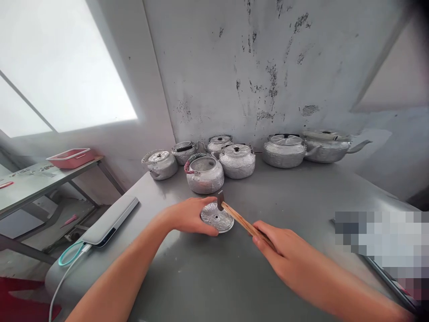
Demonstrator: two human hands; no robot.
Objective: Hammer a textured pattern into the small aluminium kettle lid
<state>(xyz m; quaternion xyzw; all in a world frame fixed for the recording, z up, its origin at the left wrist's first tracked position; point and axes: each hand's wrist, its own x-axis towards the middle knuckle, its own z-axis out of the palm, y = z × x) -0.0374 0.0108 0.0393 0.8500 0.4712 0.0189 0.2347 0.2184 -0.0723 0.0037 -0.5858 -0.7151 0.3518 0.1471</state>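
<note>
My left hand (192, 215) curls round the left side of a small round hammered-metal lid (217, 218) that lies flat on the grey metal table (208, 277). My right hand (273, 243) grips the wooden handle of a small hammer (234, 213). The hammer's dark head rests over the lid's far edge. Just behind the lid stands an open silver kettle (204, 173) with a red-and-grey wrapped handle.
Several more silver kettles (284, 150) line the stained back wall. A flat white device (110, 220) with a teal cable lies at the table's left edge. A second table with a pink tray (71, 158) stands farther left. A blurred patch covers the right.
</note>
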